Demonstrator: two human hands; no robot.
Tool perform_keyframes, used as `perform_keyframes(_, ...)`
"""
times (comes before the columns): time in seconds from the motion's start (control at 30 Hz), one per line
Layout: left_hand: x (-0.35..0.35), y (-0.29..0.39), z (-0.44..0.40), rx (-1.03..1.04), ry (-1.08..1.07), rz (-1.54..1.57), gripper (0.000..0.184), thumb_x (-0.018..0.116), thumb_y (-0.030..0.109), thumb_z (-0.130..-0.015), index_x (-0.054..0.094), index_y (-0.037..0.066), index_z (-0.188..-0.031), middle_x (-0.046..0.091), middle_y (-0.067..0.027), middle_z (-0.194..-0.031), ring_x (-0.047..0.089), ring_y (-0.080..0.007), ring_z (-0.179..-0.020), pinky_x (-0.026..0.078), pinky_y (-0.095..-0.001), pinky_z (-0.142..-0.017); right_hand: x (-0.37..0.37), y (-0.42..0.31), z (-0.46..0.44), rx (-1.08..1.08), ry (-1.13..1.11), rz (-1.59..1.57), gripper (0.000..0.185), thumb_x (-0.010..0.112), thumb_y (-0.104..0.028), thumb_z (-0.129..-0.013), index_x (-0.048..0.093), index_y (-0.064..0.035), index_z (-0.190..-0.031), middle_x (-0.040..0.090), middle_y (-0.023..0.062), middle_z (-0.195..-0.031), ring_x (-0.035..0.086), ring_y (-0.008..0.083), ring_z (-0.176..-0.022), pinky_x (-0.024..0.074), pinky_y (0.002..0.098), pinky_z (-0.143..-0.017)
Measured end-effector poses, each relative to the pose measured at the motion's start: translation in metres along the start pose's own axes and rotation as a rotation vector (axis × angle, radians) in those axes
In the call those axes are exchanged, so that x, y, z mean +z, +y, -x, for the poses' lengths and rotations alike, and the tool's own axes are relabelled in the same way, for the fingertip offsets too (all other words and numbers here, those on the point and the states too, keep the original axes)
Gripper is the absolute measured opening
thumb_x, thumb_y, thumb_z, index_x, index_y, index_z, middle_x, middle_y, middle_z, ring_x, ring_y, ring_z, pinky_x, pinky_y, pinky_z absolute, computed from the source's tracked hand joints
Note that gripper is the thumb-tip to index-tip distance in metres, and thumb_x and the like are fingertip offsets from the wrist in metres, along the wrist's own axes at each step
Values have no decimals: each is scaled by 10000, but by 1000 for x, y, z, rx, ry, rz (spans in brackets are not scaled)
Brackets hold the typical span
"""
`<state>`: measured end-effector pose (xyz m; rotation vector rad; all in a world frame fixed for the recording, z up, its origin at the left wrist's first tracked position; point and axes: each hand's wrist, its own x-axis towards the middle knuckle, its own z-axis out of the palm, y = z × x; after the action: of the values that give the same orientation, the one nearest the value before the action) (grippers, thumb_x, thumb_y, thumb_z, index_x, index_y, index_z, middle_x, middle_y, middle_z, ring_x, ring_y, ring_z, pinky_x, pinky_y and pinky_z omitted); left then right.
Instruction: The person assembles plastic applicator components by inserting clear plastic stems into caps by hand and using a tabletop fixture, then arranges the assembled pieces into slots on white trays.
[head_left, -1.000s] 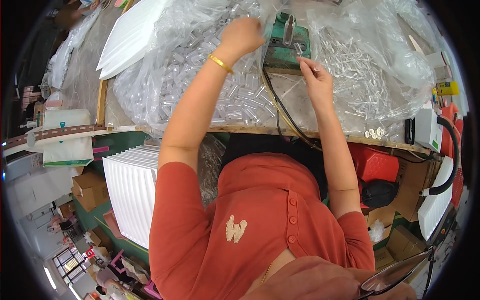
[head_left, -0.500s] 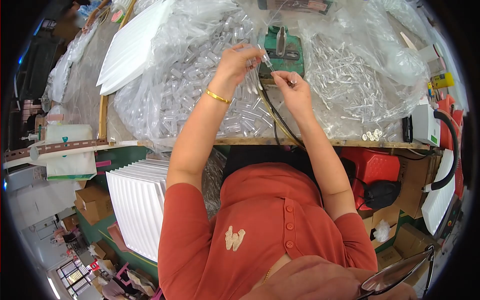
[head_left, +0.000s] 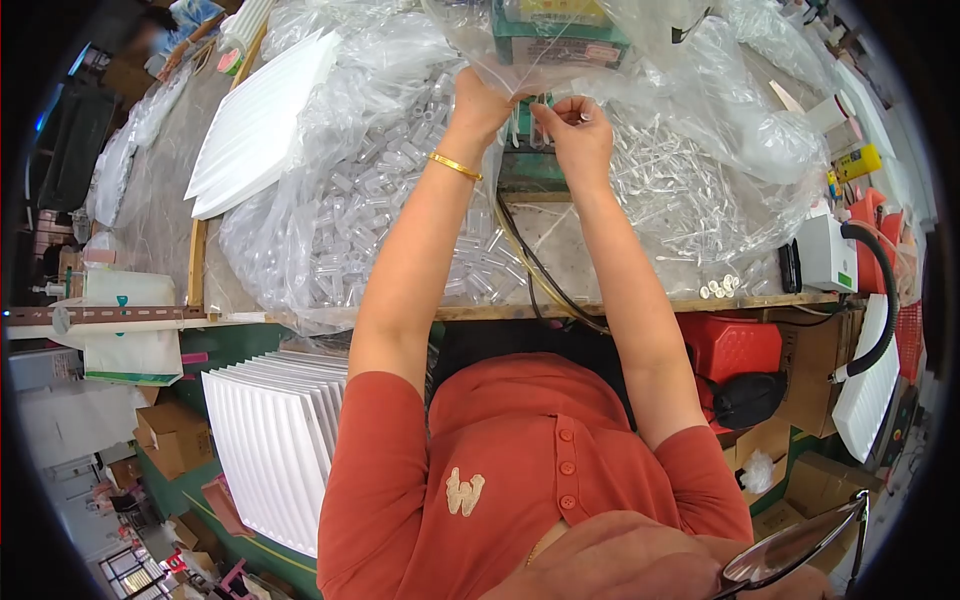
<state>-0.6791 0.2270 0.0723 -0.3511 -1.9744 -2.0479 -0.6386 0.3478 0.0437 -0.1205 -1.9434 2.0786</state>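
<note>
Fingers partly hidden, my left hand (head_left: 484, 104) is closed beside the green metal device (head_left: 530, 168); what it grips cannot be made out. Just to its right, the fingertips of my right hand (head_left: 580, 130) pinch a small clear tube (head_left: 541, 126) in front of the device. Another small clear piece shows between the right hand's fingers. Left of the device, an open plastic bag holds a pile of clear tubes (head_left: 388, 170). To the right lie many thin clear sticks with white ends (head_left: 690, 190) on plastic.
Small white round pieces (head_left: 720, 288) lie near the table's front edge (head_left: 640, 305). White corrugated sheets (head_left: 265, 120) rest at the left, with more (head_left: 270, 430) below. Black and yellow cables hang over the edge. A green box (head_left: 560, 45) stands behind the device; a red stool (head_left: 735, 345) is below.
Both hands have moved up in the view, and the right hand has come closer to the left. The camera view has tilted, showing more of the green box behind.
</note>
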Motion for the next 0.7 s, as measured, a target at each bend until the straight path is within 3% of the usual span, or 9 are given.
perform_keyframes(0.13, 0, 0, 12, 21, -37, -192, 242, 748, 95, -610, 613, 3, -789, 620, -51, -711, 569, -110, -640, 474, -266, -586, -7, 8, 4, -63, 17, 137, 230, 713, -162, -697, 578, 11, -767, 581, 41, -652, 519, 92, -581, 427, 227, -553)
perform_keyframes(0.2, 4, -16, 16, 85, 18, -66, 294, 757, 170, -600, 617, 5, -800, 629, -72, -743, 585, -140, -647, 482, -280, -604, -17, 6, 11, -95, 59, 259, 257, 711, -211, -703, 587, 3, -771, 578, 43, -657, 517, 100, -610, 425, 238, -577)
perform_keyframes(0.27, 0, -22, 16, -28, -45, -295, 378, 753, 244, -591, 611, -2, -841, 635, -94, -778, 593, -178, -638, 487, -294, -621, -35, 25, 11, -44, -13, 213, 252, 670, -245, -741, 604, -5, -781, 585, 44, -695, 515, 120, -670, 420, 257, -648)
perform_keyframes(0.3, 3, -33, 17, -107, 42, -408, 423, 731, 288, -593, 606, -4, -871, 631, -117, -787, 600, -216, -679, 489, -323, -646, -44, 25, 16, -74, 8, 314, 251, 643, -250, -768, 613, -8, -829, 597, 46, -725, 528, 130, -691, 423, 263, -665)
perform_keyframes(0.37, 2, 2, 36, -135, 148, -288, 427, 734, 311, -566, 613, 1, -834, 619, -138, -758, 599, -233, -744, 479, -353, -699, -69, 56, 4, -20, 71, 254, 264, 628, -251, -791, 609, -15, -908, 615, 64, -773, 557, 153, -722, 430, 273, -693)
perform_keyframes(0.4, 3, -21, 27, 63, 167, -420, 417, 735, 278, -528, 612, 16, -829, 618, -163, -810, 600, -278, -802, 465, -349, -750, -84, 70, -4, -15, 74, 236, 256, 633, -255, -789, 612, -23, -895, 606, 51, -750, 521, 119, -642, 410, 248, -601)
perform_keyframes(0.47, 2, -33, 22, 152, 169, -298, 376, 738, 255, -490, 624, 39, -775, 616, -165, -783, 597, -297, -787, 471, -343, -731, -82, 49, 12, -53, 140, 244, 244, 649, -270, -781, 609, -39, -851, 535, -3, -653, 373, 49, -526, 261, 214, -443)
perform_keyframes(0.6, 15, -36, 14, 277, 319, -237, 323, 737, 251, -495, 621, 42, -712, 598, -142, -669, 597, -284, -672, 471, -330, -636, -94, 57, 16, -34, 137, 56, 200, 676, -219, -766, 584, -47, -812, 469, -15, -602, 382, 53, -526, 265, 201, -449)
perform_keyframes(0.7, -5, 19, 51, 194, 30, -409, 302, 706, 268, -549, 626, 49, -740, 605, -125, -678, 601, -272, -653, 471, -343, -626, -99, 52, 22, -41, 134, 36, 180, 658, -193, -784, 572, -40, -822, 475, -11, -607, 390, 50, -524, 269, 189, -451)
